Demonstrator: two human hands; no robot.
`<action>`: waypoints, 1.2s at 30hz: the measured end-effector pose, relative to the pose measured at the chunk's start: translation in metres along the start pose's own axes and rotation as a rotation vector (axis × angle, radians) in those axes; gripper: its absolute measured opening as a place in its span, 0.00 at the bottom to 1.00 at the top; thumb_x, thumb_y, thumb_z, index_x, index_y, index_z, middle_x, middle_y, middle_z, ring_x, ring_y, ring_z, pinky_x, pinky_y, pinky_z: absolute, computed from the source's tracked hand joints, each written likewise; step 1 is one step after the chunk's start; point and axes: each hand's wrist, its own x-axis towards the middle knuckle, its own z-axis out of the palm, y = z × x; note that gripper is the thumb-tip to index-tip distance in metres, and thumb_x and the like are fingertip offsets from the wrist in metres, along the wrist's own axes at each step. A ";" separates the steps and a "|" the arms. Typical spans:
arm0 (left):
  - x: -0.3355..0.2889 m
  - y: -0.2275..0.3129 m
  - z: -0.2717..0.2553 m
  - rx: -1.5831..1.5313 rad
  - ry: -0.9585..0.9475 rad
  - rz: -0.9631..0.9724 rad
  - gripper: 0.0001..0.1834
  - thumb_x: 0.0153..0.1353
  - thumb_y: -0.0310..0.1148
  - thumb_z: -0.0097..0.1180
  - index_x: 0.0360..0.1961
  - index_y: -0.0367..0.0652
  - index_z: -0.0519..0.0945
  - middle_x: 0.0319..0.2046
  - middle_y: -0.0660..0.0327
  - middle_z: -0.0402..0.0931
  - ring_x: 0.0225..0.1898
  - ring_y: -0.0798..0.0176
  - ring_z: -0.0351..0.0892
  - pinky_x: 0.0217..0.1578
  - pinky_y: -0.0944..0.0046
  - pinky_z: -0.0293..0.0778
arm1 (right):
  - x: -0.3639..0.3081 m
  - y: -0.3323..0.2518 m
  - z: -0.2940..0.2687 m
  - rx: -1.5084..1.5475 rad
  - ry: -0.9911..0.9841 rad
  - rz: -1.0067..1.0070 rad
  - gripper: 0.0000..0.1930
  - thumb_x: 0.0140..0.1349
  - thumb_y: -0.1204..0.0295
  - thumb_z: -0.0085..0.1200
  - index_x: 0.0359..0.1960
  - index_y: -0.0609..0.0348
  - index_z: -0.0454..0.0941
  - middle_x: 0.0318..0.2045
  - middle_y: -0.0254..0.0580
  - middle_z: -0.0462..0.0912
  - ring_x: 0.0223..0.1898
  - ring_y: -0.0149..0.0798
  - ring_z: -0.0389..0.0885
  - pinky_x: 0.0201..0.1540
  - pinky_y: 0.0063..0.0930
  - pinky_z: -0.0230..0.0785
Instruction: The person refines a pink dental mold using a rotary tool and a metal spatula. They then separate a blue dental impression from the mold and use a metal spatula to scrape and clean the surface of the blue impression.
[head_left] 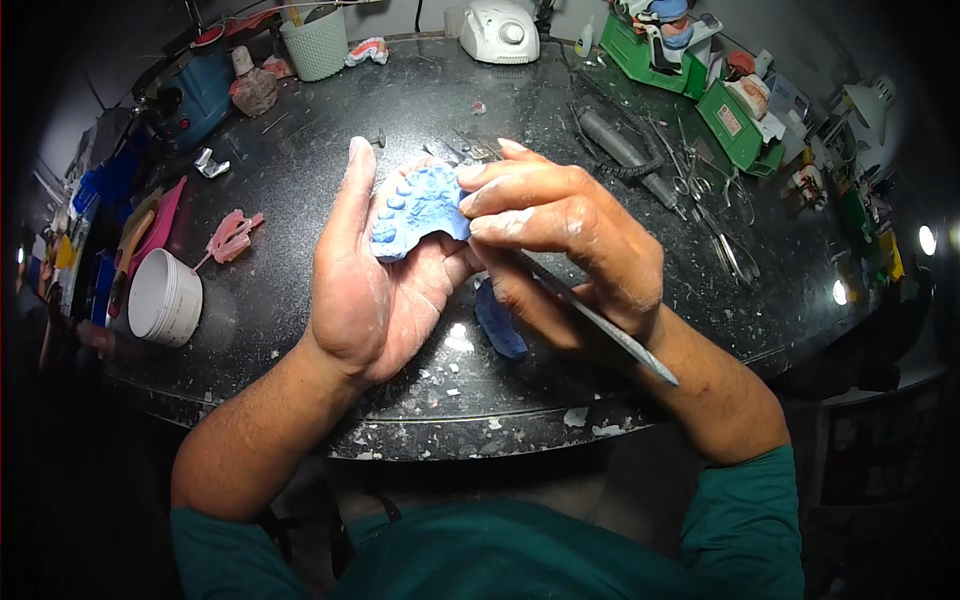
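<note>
A blue dental cast [418,208] with a row of molded teeth rests in my left hand [365,285], teeth side up. The left palm is turned upward, thumb raised beside the cast, fingers mostly hidden beneath it. My right hand [575,240] touches the cast's right edge with its fingertips. A slim metal spatula-like tool [600,322] runs through that hand, its flat end sticking out toward the wrist; its other end is hidden. On the bench below lies a second blue piece [499,320], partly covered by the right hand. White dust coats both hands.
At left stand a white tub [165,297] and a pink branching piece [232,237]. A grey handpiece [622,145] and several metal instruments [725,240] lie at right. Green bins [738,130], a white control box [500,32] and a woven basket [315,45] line the back. Scraps litter the front edge.
</note>
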 end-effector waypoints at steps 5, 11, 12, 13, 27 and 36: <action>0.001 -0.001 0.000 0.001 -0.016 -0.011 0.38 0.77 0.62 0.27 0.59 0.35 0.70 0.55 0.49 0.74 0.60 0.55 0.74 0.64 0.51 0.68 | -0.002 -0.002 -0.004 0.011 -0.038 0.038 0.14 0.53 0.87 0.63 0.42 0.64 0.82 0.41 0.51 0.86 0.50 0.46 0.86 0.65 0.51 0.69; 0.002 -0.001 0.002 0.033 0.007 0.003 0.38 0.77 0.61 0.28 0.59 0.33 0.70 0.55 0.49 0.74 0.60 0.54 0.74 0.63 0.48 0.69 | -0.002 0.002 -0.004 -0.025 -0.021 0.040 0.13 0.51 0.82 0.66 0.40 0.61 0.81 0.41 0.46 0.86 0.48 0.46 0.87 0.62 0.49 0.73; 0.002 -0.001 -0.001 -0.004 -0.014 -0.005 0.36 0.77 0.59 0.30 0.59 0.33 0.70 0.55 0.49 0.74 0.60 0.54 0.74 0.63 0.47 0.69 | -0.002 0.000 -0.005 -0.016 -0.031 0.046 0.14 0.52 0.84 0.65 0.41 0.62 0.81 0.41 0.48 0.86 0.49 0.46 0.87 0.64 0.50 0.71; 0.001 0.001 -0.007 -0.041 -0.035 -0.012 0.35 0.77 0.57 0.32 0.60 0.32 0.70 0.54 0.48 0.74 0.60 0.53 0.74 0.63 0.47 0.69 | -0.001 -0.001 -0.005 -0.007 -0.041 0.050 0.14 0.53 0.86 0.63 0.42 0.63 0.81 0.41 0.50 0.87 0.50 0.46 0.86 0.65 0.51 0.69; -0.005 0.005 -0.009 -0.114 -0.160 0.029 0.36 0.52 0.34 0.47 0.63 0.26 0.66 0.61 0.40 0.68 0.68 0.45 0.64 0.73 0.47 0.56 | 0.000 -0.004 -0.008 0.012 0.012 0.060 0.17 0.52 0.88 0.64 0.43 0.62 0.80 0.42 0.50 0.86 0.48 0.44 0.86 0.64 0.51 0.70; -0.007 0.007 0.011 0.278 -0.108 0.129 0.43 0.46 0.14 0.47 0.68 0.35 0.53 0.70 0.33 0.55 0.72 0.41 0.60 0.76 0.47 0.50 | -0.001 -0.006 -0.003 0.064 0.182 0.098 0.14 0.50 0.88 0.64 0.39 0.66 0.80 0.37 0.48 0.85 0.42 0.44 0.87 0.48 0.34 0.79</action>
